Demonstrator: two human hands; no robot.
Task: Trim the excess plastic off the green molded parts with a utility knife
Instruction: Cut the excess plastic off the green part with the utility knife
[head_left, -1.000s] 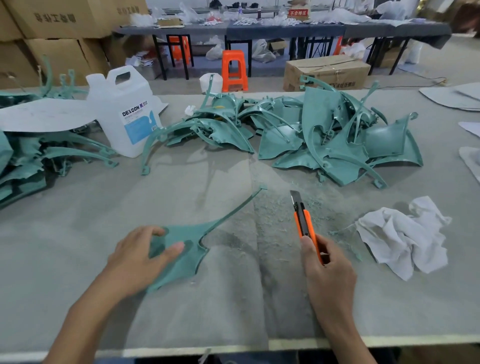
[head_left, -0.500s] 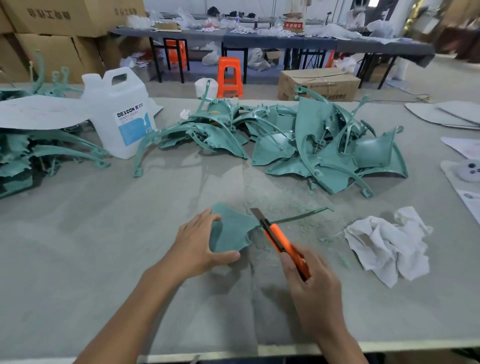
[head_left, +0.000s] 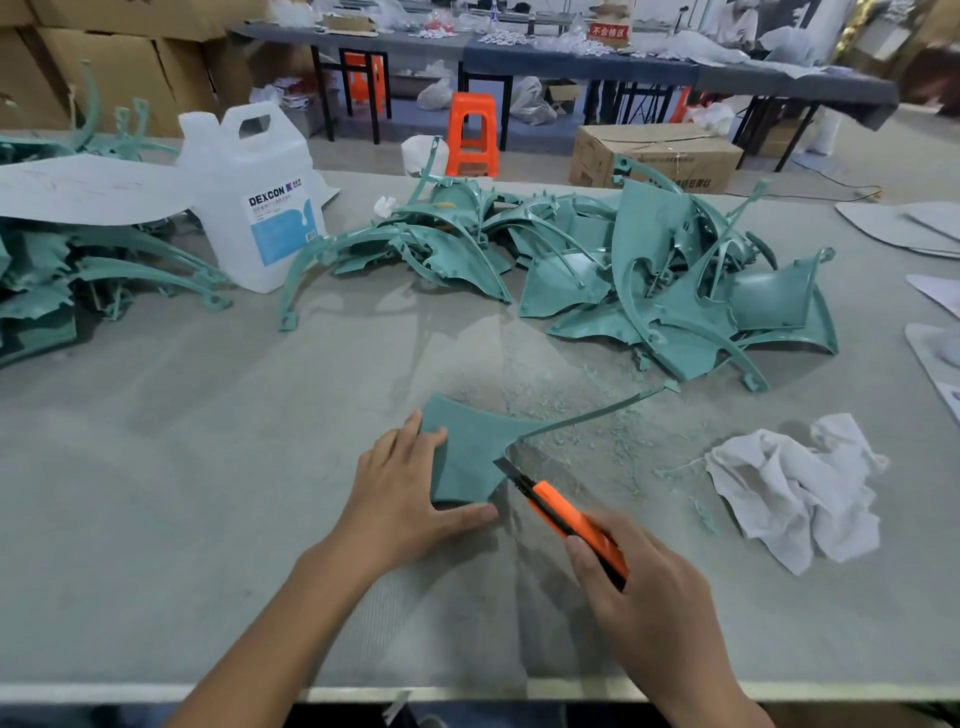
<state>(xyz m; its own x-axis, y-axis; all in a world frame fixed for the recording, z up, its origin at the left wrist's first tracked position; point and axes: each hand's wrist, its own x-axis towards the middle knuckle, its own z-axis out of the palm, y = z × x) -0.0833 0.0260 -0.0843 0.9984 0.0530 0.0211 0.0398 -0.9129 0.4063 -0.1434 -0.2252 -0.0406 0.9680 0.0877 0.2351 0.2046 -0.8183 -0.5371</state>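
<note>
bench (head_left: 156, 467) carries the green molded part (head_left: 467, 452) near the middle of its front edge. left grip (head_left: 400, 493) clasps the part's wide end, thumb along the near side. right grip (head_left: 654, 603) is closed round the orange utility knife (head_left: 566, 514), blade at the part's inner curve. a slip could drive the blade into that thumb or gouge the part. white jug (head_left: 254, 208) reads "dexcon"; red sign (head_left: 609, 31) characters are unclear.

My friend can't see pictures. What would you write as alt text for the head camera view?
A left hand holds a green molded part on a grey table while the right hand sets an orange utility knife against its edge. More green parts lie piled behind.
</note>
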